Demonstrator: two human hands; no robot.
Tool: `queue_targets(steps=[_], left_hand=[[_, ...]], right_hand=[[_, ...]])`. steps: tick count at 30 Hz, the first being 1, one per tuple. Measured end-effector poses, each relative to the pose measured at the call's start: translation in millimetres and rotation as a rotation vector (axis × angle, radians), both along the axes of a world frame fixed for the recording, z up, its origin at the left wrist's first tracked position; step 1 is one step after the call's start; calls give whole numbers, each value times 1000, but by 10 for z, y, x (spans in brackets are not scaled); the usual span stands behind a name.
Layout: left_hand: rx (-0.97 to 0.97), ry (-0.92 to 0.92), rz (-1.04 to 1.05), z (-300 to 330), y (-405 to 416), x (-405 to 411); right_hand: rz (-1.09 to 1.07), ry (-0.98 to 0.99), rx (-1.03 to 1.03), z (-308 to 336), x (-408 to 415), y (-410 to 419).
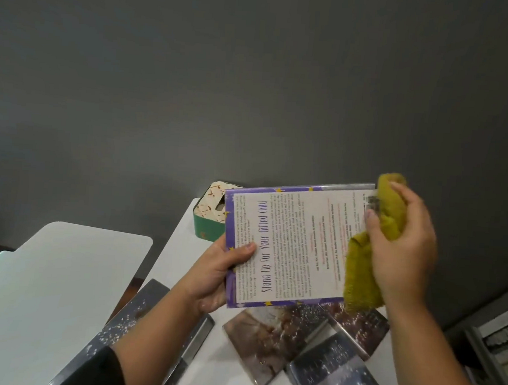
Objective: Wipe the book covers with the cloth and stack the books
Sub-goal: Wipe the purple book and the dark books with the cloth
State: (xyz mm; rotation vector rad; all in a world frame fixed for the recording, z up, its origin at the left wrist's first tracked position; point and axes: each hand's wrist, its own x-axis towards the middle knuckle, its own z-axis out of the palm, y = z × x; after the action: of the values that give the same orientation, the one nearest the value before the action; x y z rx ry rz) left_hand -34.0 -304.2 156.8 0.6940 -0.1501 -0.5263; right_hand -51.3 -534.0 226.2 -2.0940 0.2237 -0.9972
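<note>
Purple-bordered book (291,248) with a white back cover headed "Stand Up for Your Gifted Child" is held above the white table (178,241), at about 5 o'clock from frame centre. Left hand (215,276) grips its 9 o'clock edge, thumb lying on the cover and fingers curled behind. Right hand (401,246) is closed round an olive-green terry cloth (367,258), which lies against the cover's 3 o'clock side, touching it near the barcode. Three dark, speckled hardcover books (306,344) lie flat on the table at 6 o'clock of the held book, overlapping one another. A further dark speckled book (149,323) lies at 7 o'clock beneath the left forearm. A green tin with a cream patterned lid (213,210) stands at 10 o'clock, partly hidden behind the held book.
</note>
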Motion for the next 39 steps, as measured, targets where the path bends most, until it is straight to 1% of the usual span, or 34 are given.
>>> queue_targets(steps=[1, 3, 6, 9, 10, 12, 14, 16, 18, 19, 21, 23, 25, 26, 27, 28, 30, 33, 34, 35, 36, 37, 38, 39], left_hand=[[-1, -10, 2, 27, -54, -25], [56, -32, 23, 97, -161, -72], [141, -63, 83, 123, -266, -109], [135, -42, 123, 65, -244, -111], [132, -36, 115, 41, -228, -102], [131, -19, 99, 31, -191, -90], [109, 11, 76, 29, -146, -84], [81, 42, 71, 21, -102, -96], [63, 66, 78, 7, -103, -108], [54, 75, 87, 9, -131, -112], [48, 91, 121, 21, -233, -122], [52, 106, 186, 21, -319, -128], [43, 97, 221, 13, -386, -161], [34, 96, 223, -2, -409, -177], [24, 100, 217, 0, -418, -200], [16, 102, 203, 7, -427, -218], [10, 92, 167, 3, -439, -244], [-6, 34, 115, 42, -471, -322], [20, 2, 102, 40, -496, -351], [59, -31, 87, 47, -518, -386], [123, -69, 70, 33, -525, -411], [216, -127, 44, 41, -527, -436], [341, -216, 14, 53, -506, -443], [476, -320, -23, 65, -483, -453]], right_hand=[[-29, 0, -128, -33, 8, 94], [36, 53, -305, -113, -6, 382], [247, 107, -469, -328, -118, 804], [396, 105, -599, -517, -165, 942], [421, 107, -595, -530, -135, 920], [387, 124, -504, -533, 0, 770], [239, 159, -362, -544, 156, 488], [96, 245, -235, -555, 263, 165], [22, 324, -166, -597, 278, 39], [21, 341, -171, -626, 251, 91], [114, 289, -250, -688, 101, 371], [249, 224, -377, -773, -132, 745], [325, 187, -505, -896, -344, 944], [341, 178, -518, -937, -394, 935], [339, 163, -485, -965, -381, 861], [313, 143, -419, -972, -332, 739], [221, 118, -221, -956, -231, 438], [61, 131, 160, -883, -150, -26], [62, 165, 363, -854, -156, -132], [100, 203, 626, -820, -172, -215], [159, 233, 912, -766, -193, -275], [220, 257, 1154, -716, -224, -336], [291, 275, 1324, -659, -262, -400], [359, 288, 1418, -638, -292, -499]])
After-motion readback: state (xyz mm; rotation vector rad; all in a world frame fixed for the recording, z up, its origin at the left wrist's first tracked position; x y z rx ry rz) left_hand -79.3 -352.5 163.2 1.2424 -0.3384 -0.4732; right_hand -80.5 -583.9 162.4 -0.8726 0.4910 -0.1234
